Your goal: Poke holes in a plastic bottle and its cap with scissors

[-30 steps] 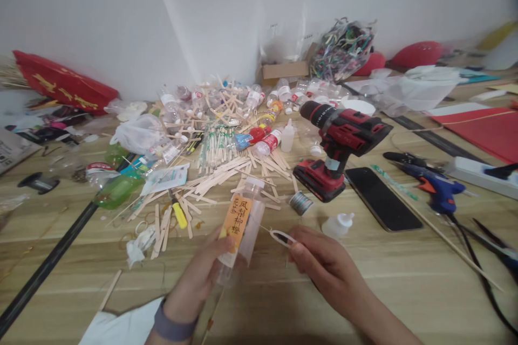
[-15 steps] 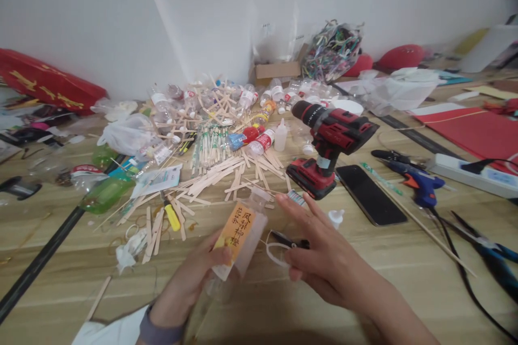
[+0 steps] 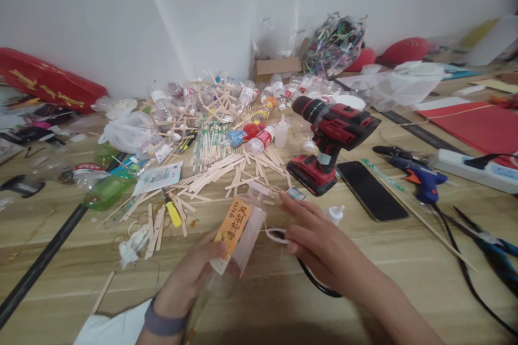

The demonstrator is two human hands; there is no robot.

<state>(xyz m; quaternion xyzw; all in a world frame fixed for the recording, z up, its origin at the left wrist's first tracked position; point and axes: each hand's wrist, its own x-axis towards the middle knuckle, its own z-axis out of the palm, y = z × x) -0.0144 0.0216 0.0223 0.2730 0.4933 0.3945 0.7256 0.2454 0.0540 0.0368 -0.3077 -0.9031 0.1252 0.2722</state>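
A clear plastic bottle (image 3: 251, 229) with an orange and yellow label lies tilted in my left hand (image 3: 193, 267), its neck pointing away from me. My left thumb presses on the label and the fingers wrap underneath. Just right of the bottle, my right hand (image 3: 319, 242) has its fingers bent around a black tool with a curved loop (image 3: 318, 283); most of it is hidden by the hand, so its kind is unclear. A thin white loop (image 3: 276, 234) shows by the fingertips, between hand and bottle. A small striped item (image 3: 295, 193) lies beyond the right fingers.
A red and black cordless drill (image 3: 324, 140) stands beyond my right hand, beside a phone (image 3: 372, 190). Wooden sticks (image 3: 218, 172) and bottles (image 3: 246, 94) pile up ahead. A blue glue gun (image 3: 423, 178) and pliers (image 3: 485, 242) lie right; a yellow-handled screwdriver (image 3: 174, 214) lies left.
My right fingers have bent closer together, and the black tool has turned: its loop now shows below the palm. The white loop sits higher. My left hand still holds the bottle.
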